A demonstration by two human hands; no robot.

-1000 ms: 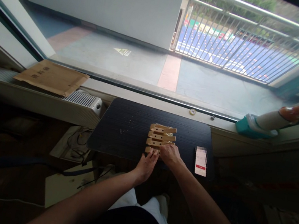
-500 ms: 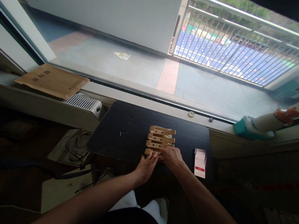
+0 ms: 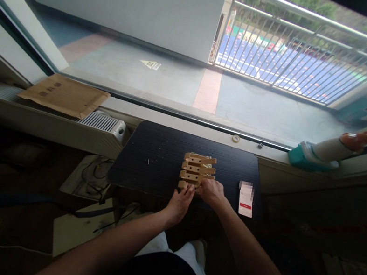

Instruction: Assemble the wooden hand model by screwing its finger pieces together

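Observation:
A light wooden piece made of several parallel bars (image 3: 195, 160), with dark round holes in them, lies on a black table (image 3: 149, 143). My left hand (image 3: 180, 202) has its fingertips pressed on the bar nearest me, by its left end. Beside it, my right hand (image 3: 211, 191) is closed at the right end of that same bar. The fingers of my right hand cover that end, so its exact grip is hidden.
Small pale scraps (image 3: 149, 162) lie on the table's left half. A phone (image 3: 246, 200) rests by the right edge. On the windowsill are a tape roll (image 3: 236, 138) and a teal container (image 3: 302, 159). A brown envelope (image 3: 66, 94) covers part of the radiator (image 3: 105, 127).
The view has shifted slightly. Both hands stay at the nearest bar, with hardly any visible movement.

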